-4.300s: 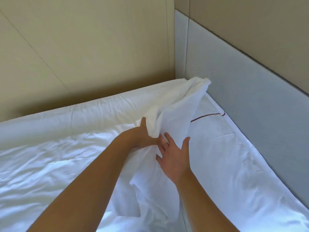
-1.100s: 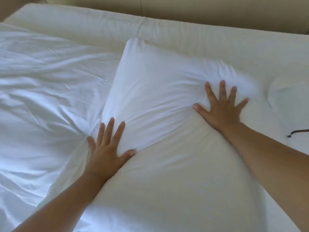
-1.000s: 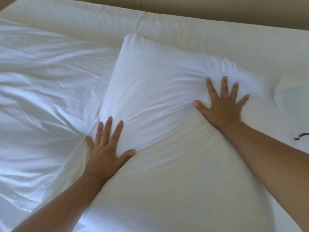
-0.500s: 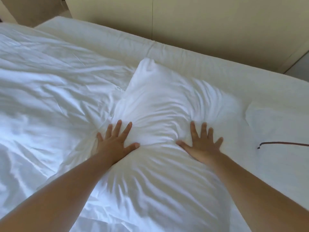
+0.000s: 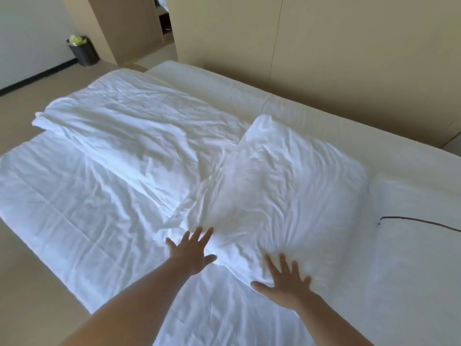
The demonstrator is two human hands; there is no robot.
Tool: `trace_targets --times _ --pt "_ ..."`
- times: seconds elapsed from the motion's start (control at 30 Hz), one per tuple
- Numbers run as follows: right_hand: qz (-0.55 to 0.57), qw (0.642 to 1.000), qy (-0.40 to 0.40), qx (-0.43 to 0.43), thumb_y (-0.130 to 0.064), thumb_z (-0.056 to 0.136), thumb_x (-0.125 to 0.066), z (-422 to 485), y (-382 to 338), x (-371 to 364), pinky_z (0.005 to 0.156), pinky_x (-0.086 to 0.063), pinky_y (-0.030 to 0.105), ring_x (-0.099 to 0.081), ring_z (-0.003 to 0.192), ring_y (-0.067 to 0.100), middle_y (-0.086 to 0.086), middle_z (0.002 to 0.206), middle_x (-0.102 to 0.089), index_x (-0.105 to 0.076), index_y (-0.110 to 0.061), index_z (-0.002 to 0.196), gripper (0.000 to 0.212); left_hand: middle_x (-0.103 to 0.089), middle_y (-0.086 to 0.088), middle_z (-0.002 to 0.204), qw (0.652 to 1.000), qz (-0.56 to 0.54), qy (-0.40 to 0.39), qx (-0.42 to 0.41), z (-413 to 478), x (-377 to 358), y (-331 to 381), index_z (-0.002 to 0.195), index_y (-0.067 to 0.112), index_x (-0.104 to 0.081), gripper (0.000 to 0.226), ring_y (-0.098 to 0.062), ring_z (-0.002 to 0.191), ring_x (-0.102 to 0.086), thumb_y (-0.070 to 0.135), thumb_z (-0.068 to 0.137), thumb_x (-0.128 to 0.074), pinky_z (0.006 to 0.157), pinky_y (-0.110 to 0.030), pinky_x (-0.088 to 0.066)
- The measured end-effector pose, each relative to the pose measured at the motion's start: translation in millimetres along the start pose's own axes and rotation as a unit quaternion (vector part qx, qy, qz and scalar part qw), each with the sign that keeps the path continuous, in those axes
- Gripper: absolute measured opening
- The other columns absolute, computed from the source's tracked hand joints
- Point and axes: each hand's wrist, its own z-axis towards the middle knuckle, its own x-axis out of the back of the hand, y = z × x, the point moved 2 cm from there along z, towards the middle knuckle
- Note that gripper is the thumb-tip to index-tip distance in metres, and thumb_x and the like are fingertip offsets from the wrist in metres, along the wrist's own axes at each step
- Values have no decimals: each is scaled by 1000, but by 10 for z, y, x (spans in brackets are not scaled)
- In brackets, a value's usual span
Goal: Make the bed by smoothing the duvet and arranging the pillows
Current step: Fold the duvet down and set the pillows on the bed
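Pillow [image 5: 282, 196] lying slantwise on the bed, puffy and full of creases, near the head end. One corner pointing away toward the wall [image 5: 349, 46]. Near edge right under both hands.

Left hand [image 5: 190, 253] flat, fingers spread, holding nothing, at the pillow's near left corner where loose cloth sticks out. Right hand [image 5: 284, 279] also flat and spread, holding nothing, at the pillow's near edge. Whether pressing or just lifted off: cannot tell, both a bit blurry.

Looks like the pillow step: patting and shaping it. Not done yet, since crooked and wrinkly.

Second pillow [image 5: 419, 233] just beside it on the right, flat, with a thin dark line across it.

Duvet [image 5: 129, 136] bunched and folded back on the left, well apart from tidy. Bare sheet [image 5: 62, 208] showing below it, also creased.

Next, most likely: turn the pillow square to the head end, line it up with the other one, tuck in the loose corner. Soft stuff, so a gentle push and a pat should do. Then spread the duvet flat.

Bin [image 5: 82, 49] far off on the floor.
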Motion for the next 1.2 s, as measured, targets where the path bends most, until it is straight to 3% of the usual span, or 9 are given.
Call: trace_targets --times 0.1,0.17,0.23,0.33,0.5,0.63,0.8,1.0,1.2 --pt "103 994 12 44 -92 72 -38 -383 -389 339 122 -18 46 -11 154 21 -4 168 -8 -9 -34 159 108 -11 9 167 994 -89 56 3 -511 332 -288 157 41 1 82 -18 153 -12 73 91 -35 115 -62 -17" --pt "98 990 31 99 -68 88 -51 -667 -699 511 119 -26 35 -24 150 13 -3 166 -19 -16 -29 158 88 -19 11 165 978 -176 109 9 -868 561 -557 157 39 -7 87 -15 151 -20 78 85 -39 116 -52 -27" --pt "51 989 52 125 -55 94 -52 -910 -1036 651 116 -29 31 -28 148 13 -3 163 -23 -18 -26 158 78 -27 11 162 964 -215 157 10 -1238 753 -871 157 37 -15 87 -13 147 -30 75 85 -45 114 -44 -34" --pt "7 986 81 145 -52 96 -50 -1176 -1707 855 110 -34 32 -36 142 18 1 156 -36 -23 -24 156 72 -34 8 159 950 -246 190 23 -1695 907 -1439 157 32 -20 80 -15 143 -37 63 90 -53 111 -38 -38" --pt "-46 976 102 187 -50 96 -51 -1214 -3174 949 106 -39 32 -45 134 20 5 148 -44 -33 -21 150 64 -36 9 157 947 -241 208 48 -2224 975 -2694 157 32 -21 77 -12 140 -41 61 92 -52 109 -31 -40" --pt "-74 970 104 206 -52 96 -49 -1260 -4508 816 100 -44 35 -49 128 22 6 144 -44 -33 -22 150 64 -48 5 147 955 -220 183 82 -2585 912 -3922 158 29 -15 83 -15 134 -47 65 91 -49 106 -34 -43" --pt "-92 961 109 238 -52 97 -48 -1253 -5959 647 97 -45 36 -49 129 25 7 147 -41 -29 -21 153 67 -42 5 151 957 -204 180 105 -2856 970 -5280 155 27 -22 79 -16 136 -44 66 90 -48 106 -38 -43" --pt "-112 954 115 253 -52 95 -49 -903 -7250 719 89 -48 35 -54 121 25 5 140 -45 -31 -22 152 67 -40 3 154 948 -223 187 126 -2619 1171 -6473 154 26 -26 81 -19 141 -40 67 89 -49 108 -39 -41" --pt "-102 952 126 258 -52 95 -50 -2 -8337 986 91 -48 36 -54 122 24 5 144 -44 -31 -21 152 67 -42 5 152 960 -184 176 116 -1788 1589 -7500 153 25 -28 78 -20 138 -42 66 90 -48 107 -41 -41"
